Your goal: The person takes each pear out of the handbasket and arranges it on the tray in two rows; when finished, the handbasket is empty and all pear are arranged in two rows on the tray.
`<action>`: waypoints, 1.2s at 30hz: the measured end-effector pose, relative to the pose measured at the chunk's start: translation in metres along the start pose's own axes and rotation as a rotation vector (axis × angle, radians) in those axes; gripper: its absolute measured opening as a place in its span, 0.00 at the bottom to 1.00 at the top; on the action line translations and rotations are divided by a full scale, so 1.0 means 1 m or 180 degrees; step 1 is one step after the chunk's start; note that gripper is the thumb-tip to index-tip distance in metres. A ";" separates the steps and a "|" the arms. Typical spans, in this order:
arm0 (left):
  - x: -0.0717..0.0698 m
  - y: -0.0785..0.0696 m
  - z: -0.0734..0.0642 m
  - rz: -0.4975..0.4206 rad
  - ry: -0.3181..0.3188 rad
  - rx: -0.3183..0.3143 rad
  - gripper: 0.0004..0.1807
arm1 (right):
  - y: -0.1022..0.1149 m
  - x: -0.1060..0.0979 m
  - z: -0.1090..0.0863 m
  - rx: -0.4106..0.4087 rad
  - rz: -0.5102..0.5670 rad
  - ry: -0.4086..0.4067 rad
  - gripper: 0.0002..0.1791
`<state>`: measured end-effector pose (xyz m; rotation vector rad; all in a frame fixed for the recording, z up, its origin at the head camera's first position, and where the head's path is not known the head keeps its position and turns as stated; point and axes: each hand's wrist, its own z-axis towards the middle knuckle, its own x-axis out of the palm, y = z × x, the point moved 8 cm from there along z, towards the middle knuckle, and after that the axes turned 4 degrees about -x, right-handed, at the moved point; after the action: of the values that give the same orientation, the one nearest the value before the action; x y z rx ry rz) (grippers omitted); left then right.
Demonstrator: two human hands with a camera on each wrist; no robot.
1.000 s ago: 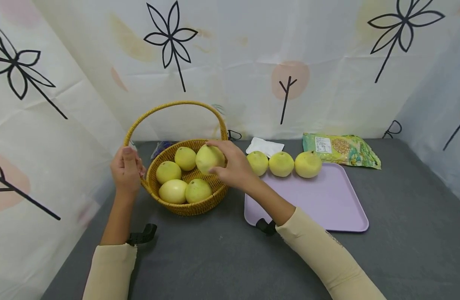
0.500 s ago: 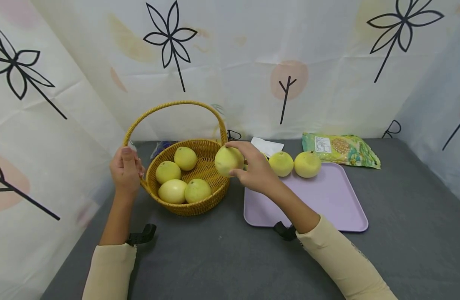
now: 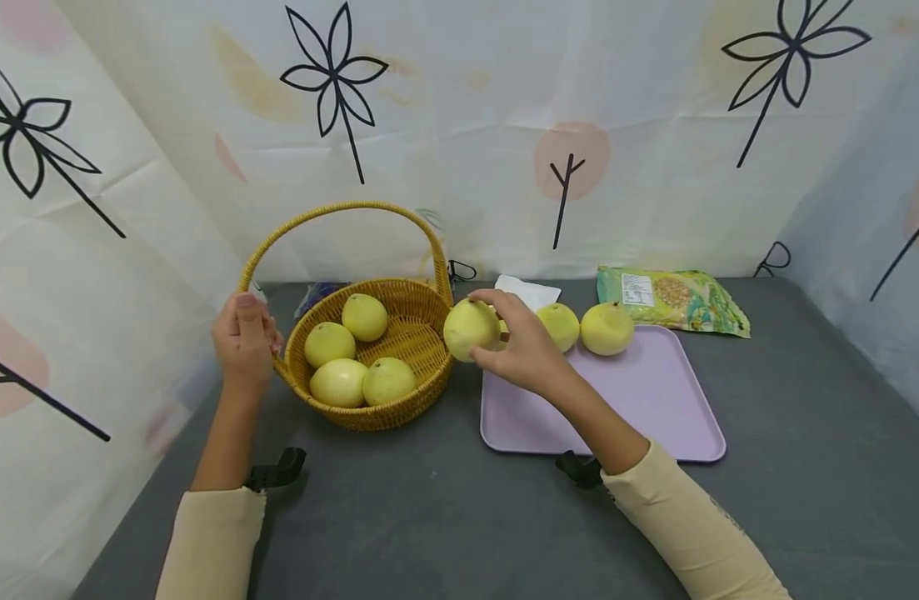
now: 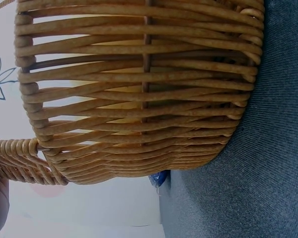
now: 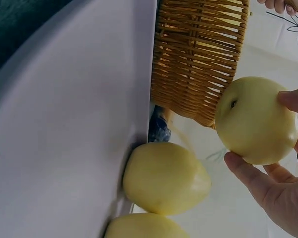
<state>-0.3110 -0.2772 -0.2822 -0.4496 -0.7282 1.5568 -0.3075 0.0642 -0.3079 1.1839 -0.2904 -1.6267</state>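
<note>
In the head view my left hand [image 3: 243, 337] grips the lower left end of the handle [image 3: 369, 205] of a wicker basket [image 3: 380, 418]. Several yellow-green pears [image 3: 390, 382] lie in the basket's left and front part. My right hand [image 3: 530, 350] holds another pear [image 3: 470, 329] between fingers and thumb, just off the basket's right rim. The right wrist view shows this pear [image 5: 258, 124] held in the air, its dimpled end facing the camera. On the far edge of a lilac tray [image 3: 616, 400] sit more pears [image 3: 607, 328], one mostly hidden behind my right hand.
A green and yellow packet [image 3: 680, 302] lies behind the tray, with a white tissue [image 3: 529, 291] to its left. Something dark blue [image 3: 318, 295] sits behind the basket. Patterned cloth [image 3: 474, 167] stands around the dark grey table [image 3: 429, 525].
My right hand has lifted the pear out over the basket's right rim and moved it right, toward the tray. The left hand keeps its grip on the handle.
</note>
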 end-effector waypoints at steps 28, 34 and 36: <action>0.002 0.001 0.000 -0.0027 0.0067 0.0044 0.26 | -0.013 -0.014 -0.023 0.0111 -0.0108 0.0108 0.33; 0.000 0.002 0.000 -0.0021 0.0040 0.0038 0.25 | -0.014 -0.023 -0.028 0.0129 -0.0309 0.0215 0.33; -0.001 0.002 0.000 -0.0006 0.0039 0.0040 0.25 | -0.015 -0.026 -0.030 0.0160 -0.0311 0.0242 0.33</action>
<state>-0.3118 -0.2783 -0.2838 -0.4487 -0.7090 1.5549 -0.2937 0.1026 -0.3181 1.3126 -0.2291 -1.6626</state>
